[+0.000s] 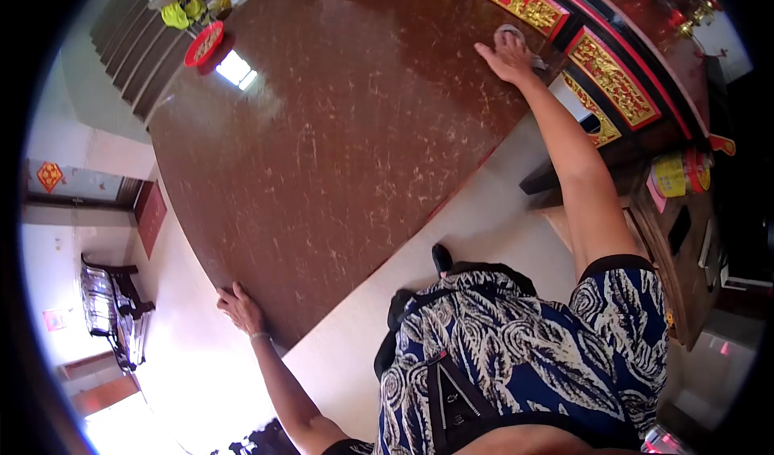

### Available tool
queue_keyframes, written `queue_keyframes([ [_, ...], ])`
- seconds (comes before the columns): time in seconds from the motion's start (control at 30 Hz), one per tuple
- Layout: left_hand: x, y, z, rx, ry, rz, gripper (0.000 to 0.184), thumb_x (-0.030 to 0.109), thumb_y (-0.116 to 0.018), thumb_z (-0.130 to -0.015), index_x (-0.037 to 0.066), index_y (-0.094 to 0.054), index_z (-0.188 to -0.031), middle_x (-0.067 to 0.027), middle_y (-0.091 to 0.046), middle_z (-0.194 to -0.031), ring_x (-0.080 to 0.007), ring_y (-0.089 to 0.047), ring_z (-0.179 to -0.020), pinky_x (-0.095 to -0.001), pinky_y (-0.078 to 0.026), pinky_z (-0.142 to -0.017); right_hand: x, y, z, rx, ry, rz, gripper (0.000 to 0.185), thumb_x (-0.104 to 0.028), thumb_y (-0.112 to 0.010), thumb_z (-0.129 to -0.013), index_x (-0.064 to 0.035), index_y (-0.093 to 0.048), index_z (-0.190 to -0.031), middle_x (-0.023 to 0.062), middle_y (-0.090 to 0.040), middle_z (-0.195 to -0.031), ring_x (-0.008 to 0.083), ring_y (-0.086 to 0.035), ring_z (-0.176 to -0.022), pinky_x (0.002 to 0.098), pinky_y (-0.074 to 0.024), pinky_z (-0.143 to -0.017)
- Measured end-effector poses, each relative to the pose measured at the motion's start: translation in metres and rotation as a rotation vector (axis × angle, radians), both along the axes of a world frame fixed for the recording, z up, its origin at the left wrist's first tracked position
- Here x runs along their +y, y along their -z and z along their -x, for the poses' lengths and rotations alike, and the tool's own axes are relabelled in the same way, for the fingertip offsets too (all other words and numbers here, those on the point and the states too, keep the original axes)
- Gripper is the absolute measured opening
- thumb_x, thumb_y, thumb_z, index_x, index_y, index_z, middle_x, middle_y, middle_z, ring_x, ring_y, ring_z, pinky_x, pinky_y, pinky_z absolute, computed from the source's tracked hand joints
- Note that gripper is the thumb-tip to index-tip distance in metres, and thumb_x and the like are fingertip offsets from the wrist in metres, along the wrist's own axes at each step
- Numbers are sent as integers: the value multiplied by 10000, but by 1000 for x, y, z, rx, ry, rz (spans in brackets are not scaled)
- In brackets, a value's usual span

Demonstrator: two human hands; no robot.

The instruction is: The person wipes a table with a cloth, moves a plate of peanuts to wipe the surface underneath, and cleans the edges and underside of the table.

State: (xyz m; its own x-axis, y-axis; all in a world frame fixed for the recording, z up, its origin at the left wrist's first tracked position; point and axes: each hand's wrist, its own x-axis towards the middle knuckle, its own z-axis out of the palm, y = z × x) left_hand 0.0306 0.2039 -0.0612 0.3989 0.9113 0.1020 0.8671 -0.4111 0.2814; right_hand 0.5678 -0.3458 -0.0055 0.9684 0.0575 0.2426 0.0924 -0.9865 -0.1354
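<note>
A large brown tabletop with pale scratch marks fills the middle of the view. At its near left corner rests my left hand, fingers apart and laid over the edge, with nothing held. My right arm reaches out to the far right side of the table. There my right hand presses down on a greyish cloth, which shows past the fingertips and beside the hand. The thumb sticks out to the left. Most of the cloth lies hidden under the palm.
A red plate of small pale pieces sits at the far left edge, near yellow-green items. Gold-carved panels border the right side. A wooden side table stands nearby on the right. Stairs and a dark bench are leftward.
</note>
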Motion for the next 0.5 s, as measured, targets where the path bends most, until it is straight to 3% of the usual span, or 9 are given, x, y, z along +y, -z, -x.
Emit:
queue_keyframes([
  [0.07,2,2,0,-21,17,-14,648,500,-375,-989,70,-294,-1467,-253,-377,-1366,-451,-490,-1187,-518,-425,-960,50,-3,50,-159,-275,141,822,-668,-476,-870,-16,-435,-1369,192,-425,-1389,365,-398,-1292,507,-322,-1053],
  [0.1,3,3,0,-5,3,-10,648,500,-375,-989,70,-294,-1467,-253,-377,-1366,-451,-490,-1187,-518,-425,-960,79,-10,87,-152,-417,103,756,-588,-552,-859,3,-459,-1322,201,-457,-1337,376,-437,-1240,478,-362,-1022],
  [0.13,3,3,-1,-13,6,-15,647,501,-380,-986,73,-298,-1464,-249,-382,-1360,-447,-493,-1184,-514,-425,-961,110,-23,120,-11,-560,20,712,-521,-647,-818,7,-490,-1269,205,-495,-1280,383,-459,-1208,482,-361,-1020],
  [0.2,3,0,0,-7,0,-25,646,503,-385,-983,76,-303,-1460,-246,-387,-1353,-444,-495,-1182,-509,-424,-962,159,-10,191,-32,-902,-214,727,-461,-720,-771,6,-490,-1278,222,-494,-1282,394,-448,-1225,491,-325,-1066],
  [0.27,0,-5,-2,-36,16,4,643,507,-400,-973,84,-316,-1450,-238,-398,-1338,-438,-497,-1183,-499,-420,-963,198,-13,268,133,-1042,-190,789,-471,-724,-778,26,-445,-1323,252,-434,-1342,390,-379,-1304,516,-246,-1127],
  [0.33,-2,-7,-4,-40,14,4,640,508,-402,-970,86,-324,-1445,-233,-403,-1333,-435,-495,-1186,-497,-418,-962,229,1,320,225,-1338,-188,857,-535,-668,-816,33,-391,-1394,224,-375,-1426,380,-311,-1361,520,-175,-1165],
  [0.5,2,-3,1,-26,64,1,638,513,-392,-968,87,-334,-1440,-234,-402,-1333,-437,-484,-1197,-499,-410,-969,251,21,396,117,-1630,-238,848,-580,-584,-861,45,-392,-1401,212,-380,-1429,336,-299,-1375,526,-177,-1159],
])
